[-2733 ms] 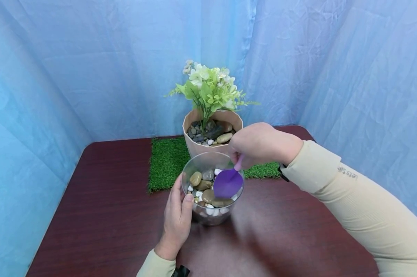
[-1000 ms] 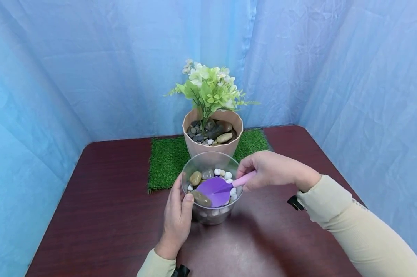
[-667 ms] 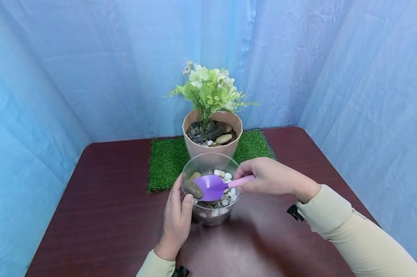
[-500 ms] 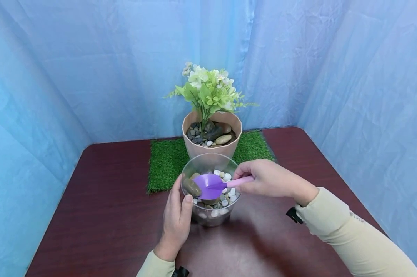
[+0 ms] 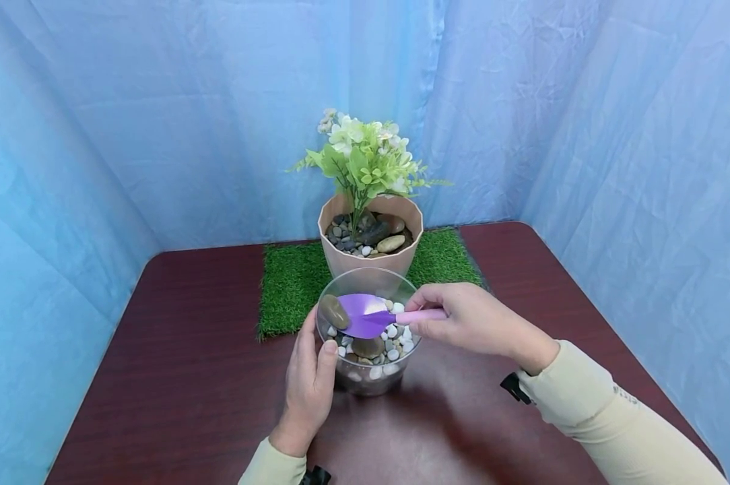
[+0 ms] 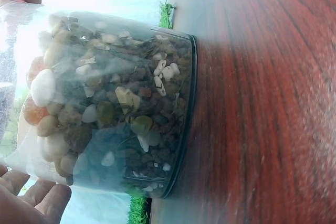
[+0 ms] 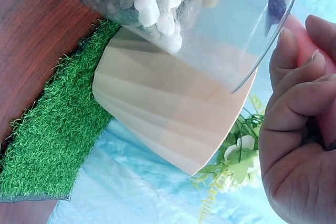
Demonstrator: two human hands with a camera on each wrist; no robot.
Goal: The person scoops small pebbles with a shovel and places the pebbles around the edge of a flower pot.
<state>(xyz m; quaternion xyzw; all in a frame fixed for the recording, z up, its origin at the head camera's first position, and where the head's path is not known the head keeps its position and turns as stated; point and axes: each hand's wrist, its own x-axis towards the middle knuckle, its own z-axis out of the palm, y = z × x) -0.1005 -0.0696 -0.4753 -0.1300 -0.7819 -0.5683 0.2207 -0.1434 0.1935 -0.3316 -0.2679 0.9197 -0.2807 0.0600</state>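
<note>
Crinkled, sheer blue curtains [image 5: 219,135] hang behind the dark red wood-grain table [image 5: 189,350], where a bristly green turf mat [image 5: 289,296] carries a faceted peach pot [image 5: 341,261] with a leafy, white-flowered plant [image 5: 368,162]. Before it stands a round, clear tub [image 5: 365,281]; the person's left hand [image 5: 307,374] grips its side. The right hand [image 5: 471,313] pinches the pink handle of a smooth purple trowel [image 5: 361,318], whose broad blade is inside the tub, a glossy brown oval stone [image 5: 333,312] at its tip, above rounded white pebbles [image 5: 392,331].
</note>
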